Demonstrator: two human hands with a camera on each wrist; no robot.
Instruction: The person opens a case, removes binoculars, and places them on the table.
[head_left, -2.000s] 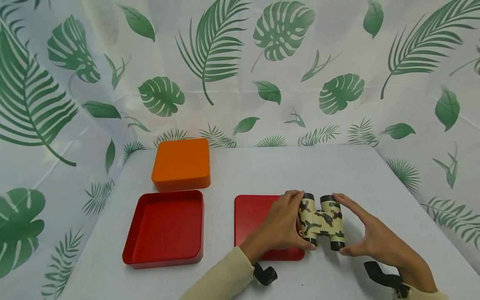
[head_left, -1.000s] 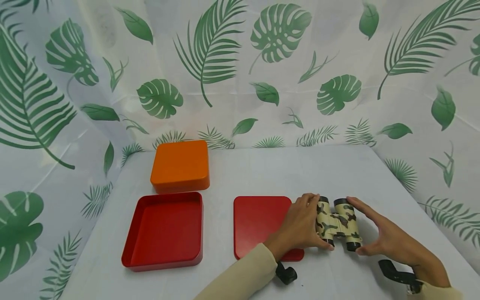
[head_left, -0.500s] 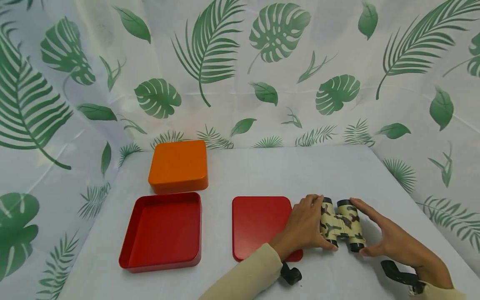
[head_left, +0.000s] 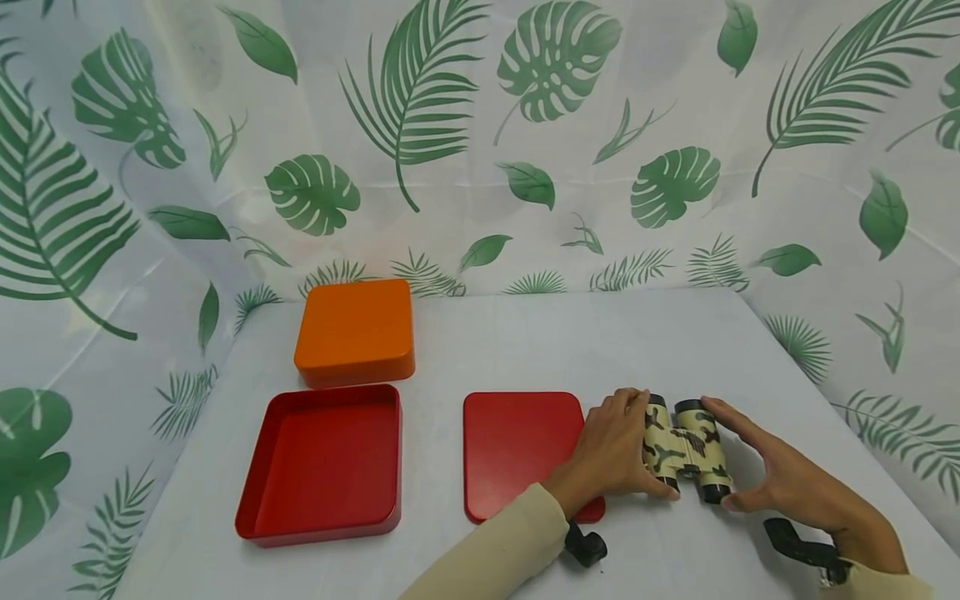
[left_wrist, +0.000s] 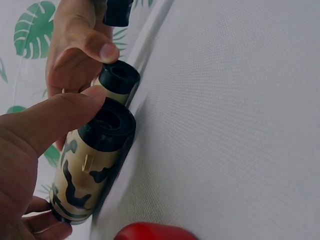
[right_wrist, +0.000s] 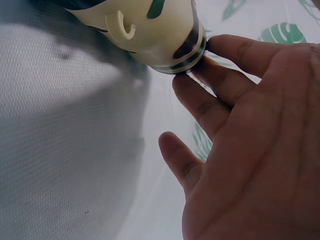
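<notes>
Toy binoculars (head_left: 706,442) in tan camouflage with black ends lie on the white table at the right in the head view. My left hand (head_left: 611,454) pinches the left barrel lengthwise, thumb at the near end and fingers at the far end. On the other side, my right hand (head_left: 787,475) grips the right barrel the same way. In the left wrist view, the left thumb (left_wrist: 70,112) presses the black rim of the near barrel. Fingertips of the right hand (right_wrist: 250,125) touch the far end of the binoculars (right_wrist: 172,30) in the right wrist view.
A flat red lid or panel (head_left: 510,450) lies partly beneath my left forearm. Further left stands an open red box (head_left: 322,467) with raised walls. Behind it sits an orange box (head_left: 356,329). A leaf-patterned curtain (head_left: 450,183) borders the table's back and sides.
Both hands have shifted the binoculars to the right, away from the red panel, which now shows more. In the last half second they have barely moved. The boxes stay put.
</notes>
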